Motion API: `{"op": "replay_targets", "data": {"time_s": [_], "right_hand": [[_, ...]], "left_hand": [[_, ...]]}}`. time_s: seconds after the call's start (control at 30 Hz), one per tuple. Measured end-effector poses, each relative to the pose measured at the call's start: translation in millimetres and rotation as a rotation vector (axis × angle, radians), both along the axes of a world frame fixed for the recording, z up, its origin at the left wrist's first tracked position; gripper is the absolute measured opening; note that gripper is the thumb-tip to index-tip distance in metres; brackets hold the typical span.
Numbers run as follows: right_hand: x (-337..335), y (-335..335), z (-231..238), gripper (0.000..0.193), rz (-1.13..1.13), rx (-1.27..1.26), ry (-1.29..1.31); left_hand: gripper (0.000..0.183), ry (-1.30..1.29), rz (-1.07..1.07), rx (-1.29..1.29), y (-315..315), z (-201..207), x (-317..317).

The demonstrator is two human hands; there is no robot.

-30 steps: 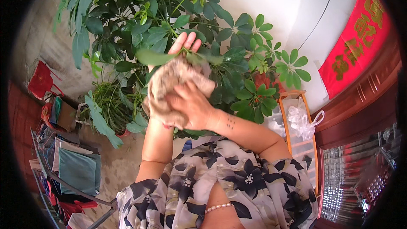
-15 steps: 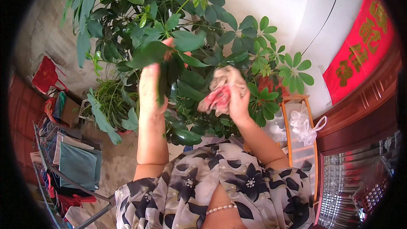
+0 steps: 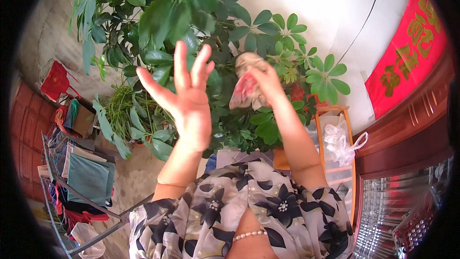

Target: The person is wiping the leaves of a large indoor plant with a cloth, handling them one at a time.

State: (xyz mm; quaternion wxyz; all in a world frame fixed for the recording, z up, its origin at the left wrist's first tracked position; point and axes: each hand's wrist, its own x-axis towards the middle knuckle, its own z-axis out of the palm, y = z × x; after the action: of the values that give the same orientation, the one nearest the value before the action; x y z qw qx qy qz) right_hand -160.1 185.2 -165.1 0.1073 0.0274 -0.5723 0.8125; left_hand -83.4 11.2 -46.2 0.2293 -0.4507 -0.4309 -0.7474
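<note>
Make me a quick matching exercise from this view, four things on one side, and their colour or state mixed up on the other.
Column one:
1. left hand
2. cloth
3. plastic bag
4. wall banner

Column two:
A. red with gold markings
B. open and spread
C. whitish and see-through
D. gripped by the right hand

Right pairs: 1-B, 2-D, 3-C, 4-A.

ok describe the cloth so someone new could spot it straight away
Find the big leafy plant filling the upper middle. In front of its right-hand part is the person's right hand, holding a crumpled cloth. Its beige and red stand out from the surrounding green.
</note>
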Motion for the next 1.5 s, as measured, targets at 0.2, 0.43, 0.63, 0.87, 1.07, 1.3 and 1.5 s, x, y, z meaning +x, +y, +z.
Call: {"op": "replay_targets", "data": {"time_s": [0.2, 0.43, 0.63, 0.87, 1.07, 1.3, 1.5], "right_hand": [[5.5, -83.1, -26.1, 0.032, -0.038, 0.572, 0.431], [-0.1, -94.7, -20.4, 0.042, 0.107, 0.436, 0.279], [20.8, -103.9, -0.6, 0.054, 0.088, 0.563, 0.312], [17.0, -94.9, -10.2, 0.032, 0.507, 0.737, 0.010], [10.3, -57.8, -24.5, 0.039, 0.382, 0.635, 0.417], [0.8, -11.0, -27.4, 0.033, 0.537, 0.200, 0.240], [4.5, 9.2, -17.3, 0.030, 0.614, 0.099, 0.185]], "left_hand": [[0.065, 0.138, 0.170, -0.718, 12.4, -19.9, 12.3], [0.057, 0.027, 0.101, -0.806, 34.8, -41.8, 1.8], [0.068, -0.362, -0.133, -0.502, 61.3, -63.8, -26.2], [0.032, -1.019, -0.097, -0.016, 26.9, -68.2, -107.4], [0.014, -0.723, 0.313, 0.459, -38.5, -47.9, -123.9], [0.016, -0.903, 0.039, 0.281, -78.0, -23.7, -94.8], [0.023, -0.893, 0.386, 0.176, -83.8, -9.6, -84.4]]}}
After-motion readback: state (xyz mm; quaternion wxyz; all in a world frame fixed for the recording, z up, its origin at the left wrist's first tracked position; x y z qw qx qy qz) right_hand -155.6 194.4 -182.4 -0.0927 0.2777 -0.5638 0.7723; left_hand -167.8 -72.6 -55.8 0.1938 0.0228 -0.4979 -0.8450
